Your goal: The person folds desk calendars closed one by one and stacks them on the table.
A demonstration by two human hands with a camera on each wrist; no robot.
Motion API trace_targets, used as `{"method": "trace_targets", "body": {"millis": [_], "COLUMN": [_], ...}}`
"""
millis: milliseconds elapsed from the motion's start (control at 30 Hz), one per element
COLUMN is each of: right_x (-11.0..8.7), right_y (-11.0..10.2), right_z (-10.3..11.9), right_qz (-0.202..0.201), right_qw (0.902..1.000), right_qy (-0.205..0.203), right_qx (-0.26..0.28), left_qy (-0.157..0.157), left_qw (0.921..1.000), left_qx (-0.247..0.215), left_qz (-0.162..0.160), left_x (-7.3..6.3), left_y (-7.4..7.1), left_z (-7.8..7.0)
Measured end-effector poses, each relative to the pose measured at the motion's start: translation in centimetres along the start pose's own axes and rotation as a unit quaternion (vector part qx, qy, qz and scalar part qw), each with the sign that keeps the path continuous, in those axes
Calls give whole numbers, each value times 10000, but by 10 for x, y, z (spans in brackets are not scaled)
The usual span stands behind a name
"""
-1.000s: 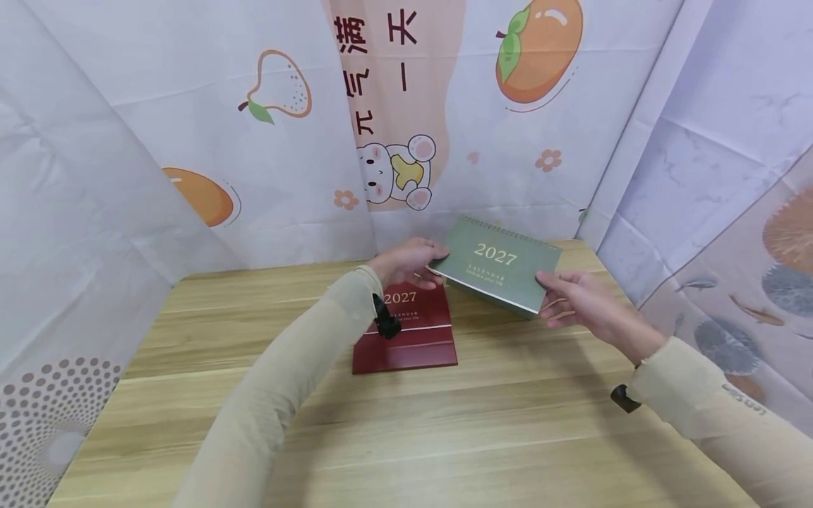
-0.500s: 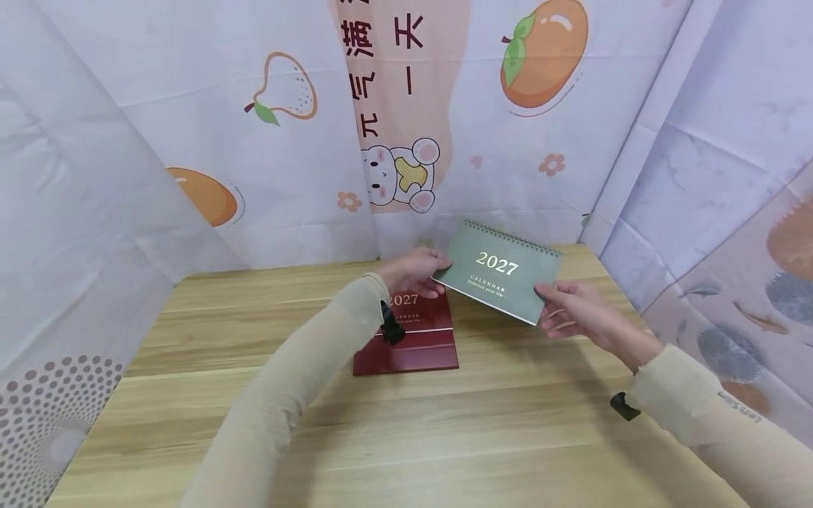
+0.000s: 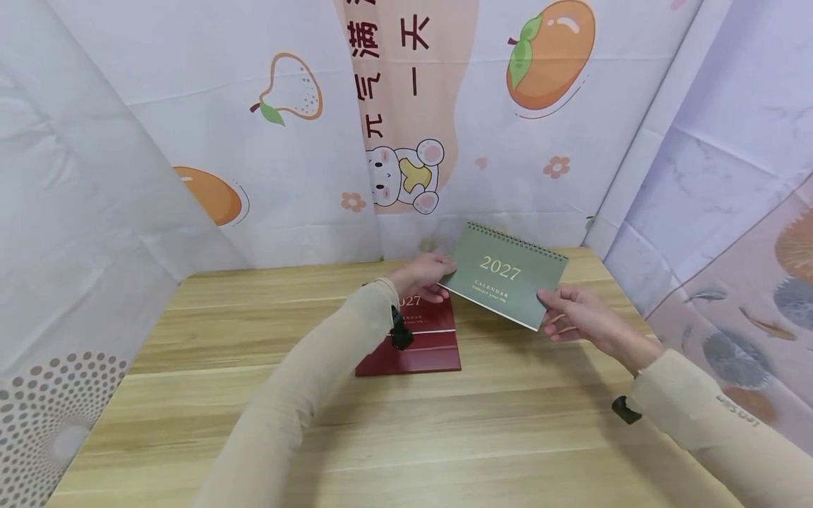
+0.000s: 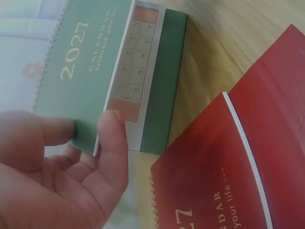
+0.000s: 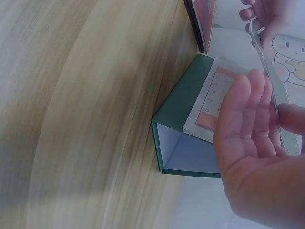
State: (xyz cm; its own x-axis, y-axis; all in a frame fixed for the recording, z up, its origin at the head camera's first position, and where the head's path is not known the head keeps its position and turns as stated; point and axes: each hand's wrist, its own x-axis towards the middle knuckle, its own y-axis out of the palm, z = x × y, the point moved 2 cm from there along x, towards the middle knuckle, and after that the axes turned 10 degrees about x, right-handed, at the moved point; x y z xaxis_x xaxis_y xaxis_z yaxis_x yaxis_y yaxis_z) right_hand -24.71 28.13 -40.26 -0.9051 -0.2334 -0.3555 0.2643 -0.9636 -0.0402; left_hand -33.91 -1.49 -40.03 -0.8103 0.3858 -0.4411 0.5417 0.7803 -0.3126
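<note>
A green spiral-bound 2027 desk calendar [image 3: 508, 271] stands toward the back right of the table. My left hand [image 3: 425, 276] pinches the near left corner of its cover between thumb and fingers. At the near right corner, my right hand [image 3: 581, 315] pinches the same cover, thumb on top. In the left wrist view the cover hangs raised off a printed calendar page [image 4: 137, 57], which lies against the green stand [image 4: 164, 81]. The right wrist view shows the stand's hollow side. A red 2027 desk calendar [image 3: 413, 360] stands beside it, partly hidden behind my left arm.
A wooden table [image 3: 444, 437] bears both calendars. Right behind them hangs a white printed curtain [image 3: 305, 233] with fruit drawings, and another cloth [image 3: 686, 212] closes off the right side. A black strap [image 3: 400, 330] sits at my left wrist.
The green cover now faces the head camera more fully, and its near edge sits lower in view. Both hands keep their pinch and have shifted slightly with it. The red calendar stays put.
</note>
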Motion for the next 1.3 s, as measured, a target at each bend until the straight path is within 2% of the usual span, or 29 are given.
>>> {"method": "trace_targets", "body": {"millis": [500,900,1300], "right_x": [7,9,18], "right_y": [-5,-8,-10], "right_z": [-8,-10,-11], "right_qz": [1,-104,-293], "right_qw": [9999,9999,9979], "right_qy": [1,-24,-147], "right_qx": [-104,-128,-557], "left_qy": [-17,23,12], "left_qw": [9998,9995,9984], "left_qx": [-89,-128,-367], "left_qz": [-200,-302,-435], "left_x": [2,10,20], "left_y": [7,13,16], "left_z": [2,5,10]}}
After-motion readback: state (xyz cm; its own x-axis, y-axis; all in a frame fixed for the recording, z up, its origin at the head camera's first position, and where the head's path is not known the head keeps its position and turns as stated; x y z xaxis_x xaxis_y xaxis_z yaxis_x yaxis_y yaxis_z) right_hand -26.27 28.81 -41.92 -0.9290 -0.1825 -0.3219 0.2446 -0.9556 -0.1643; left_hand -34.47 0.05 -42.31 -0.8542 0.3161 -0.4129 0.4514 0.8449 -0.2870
